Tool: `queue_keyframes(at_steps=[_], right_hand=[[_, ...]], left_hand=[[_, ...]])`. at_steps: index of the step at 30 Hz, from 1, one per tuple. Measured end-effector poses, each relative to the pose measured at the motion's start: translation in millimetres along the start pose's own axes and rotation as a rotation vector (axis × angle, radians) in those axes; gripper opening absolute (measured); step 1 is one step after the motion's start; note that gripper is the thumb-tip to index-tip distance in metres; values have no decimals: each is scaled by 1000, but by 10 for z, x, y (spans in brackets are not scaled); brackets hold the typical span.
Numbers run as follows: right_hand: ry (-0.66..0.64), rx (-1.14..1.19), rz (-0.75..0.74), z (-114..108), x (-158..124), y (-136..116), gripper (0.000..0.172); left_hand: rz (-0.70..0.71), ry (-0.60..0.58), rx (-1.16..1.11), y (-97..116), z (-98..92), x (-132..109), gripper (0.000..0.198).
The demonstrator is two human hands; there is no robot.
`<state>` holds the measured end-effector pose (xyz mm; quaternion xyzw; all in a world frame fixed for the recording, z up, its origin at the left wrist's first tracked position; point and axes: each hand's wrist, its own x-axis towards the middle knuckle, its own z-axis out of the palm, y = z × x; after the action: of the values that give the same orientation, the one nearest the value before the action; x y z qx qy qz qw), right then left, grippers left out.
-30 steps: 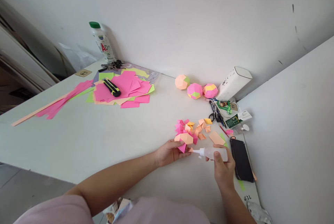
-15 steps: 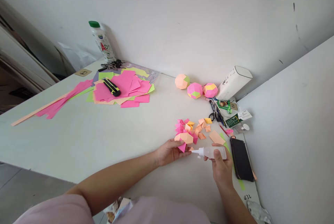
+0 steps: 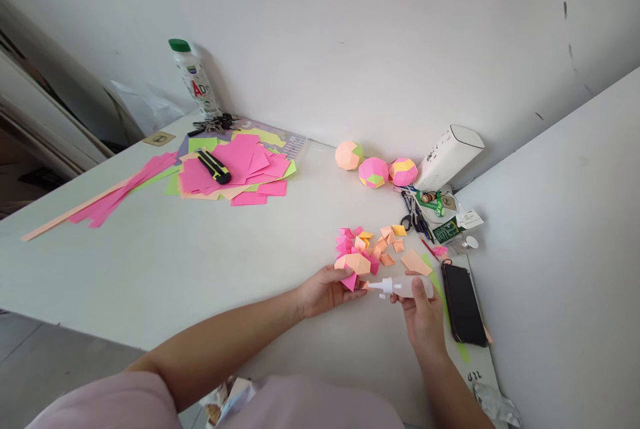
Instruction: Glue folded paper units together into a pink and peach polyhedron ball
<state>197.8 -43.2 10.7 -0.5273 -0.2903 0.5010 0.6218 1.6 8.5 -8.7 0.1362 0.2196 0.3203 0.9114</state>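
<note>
My left hand is closed on a partly built paper ball, peach on top with a pink flap below. A small peach paper piece shows at its fingertips. My right hand wraps round a translucent glue bottle lying nearly level, its thin white nozzle pointing left at that peach piece. Whether the tip touches the paper I cannot tell. Just beyond the hands lie folded pink paper pieces and folded peach paper pieces.
Three finished paper balls sit near the wall beside a white box. Scissors and a black phone lie to the right. At left are stacked coloured paper, a box cutter and a green-capped bottle.
My right hand has tipped the glue bottle slightly, its nozzle rising a little toward the peach piece. My left hand stays almost still with the paper ball.
</note>
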Motion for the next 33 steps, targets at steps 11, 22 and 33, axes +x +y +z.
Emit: queue_keyframes(at_steps=[11,22,33], right_hand=[[24,266,153,-18,64,-104,33],[-144,76,99,-2,58,-124,35],[98,-811,-89,-124,178,70,37]], left_hand=[[-17,20,0,16,-5,-4,26],[-68,-33,-230,1,-92,-16,21],[-116,-178,-286,-8,-144,-44,27]])
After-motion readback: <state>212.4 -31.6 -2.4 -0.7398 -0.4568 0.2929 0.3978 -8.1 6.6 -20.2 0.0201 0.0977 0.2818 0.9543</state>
